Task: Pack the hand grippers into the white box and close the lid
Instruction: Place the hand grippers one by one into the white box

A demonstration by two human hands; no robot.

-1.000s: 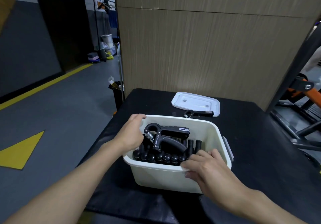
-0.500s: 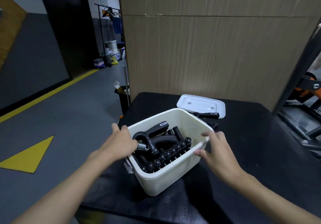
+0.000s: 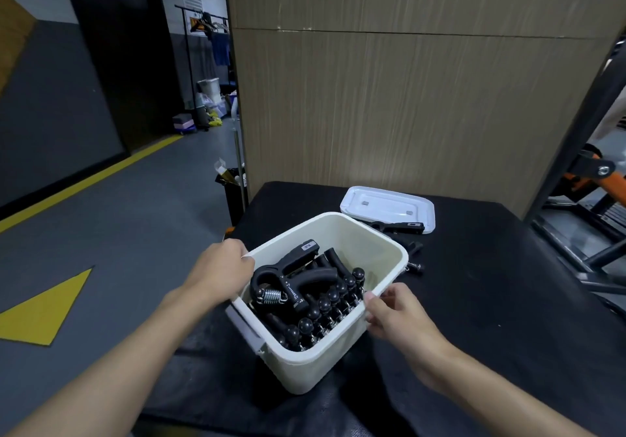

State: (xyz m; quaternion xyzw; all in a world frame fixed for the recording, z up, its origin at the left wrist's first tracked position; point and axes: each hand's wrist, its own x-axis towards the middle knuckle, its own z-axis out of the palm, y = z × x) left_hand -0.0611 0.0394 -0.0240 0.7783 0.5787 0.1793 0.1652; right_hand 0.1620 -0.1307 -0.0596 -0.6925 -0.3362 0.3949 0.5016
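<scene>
The white plastic box (image 3: 338, 352) sits skewed on the black bench (image 3: 491, 284), open-topped and part-filled with black grippers (image 3: 305, 280) — a row of round-knobbed handles along the near side, one with a coiled steel spring (image 3: 271, 296) lying on top. The left hand (image 3: 220, 275) curls over the box's left rim; the right hand (image 3: 396, 311) pinches its right rim. The lid (image 3: 389, 204) lies flat behind the box — a loose gripper (image 3: 401, 227) rests at its near edge

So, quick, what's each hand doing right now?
Left hand: grips the box rim.
Right hand: grips the opposite rim.
</scene>
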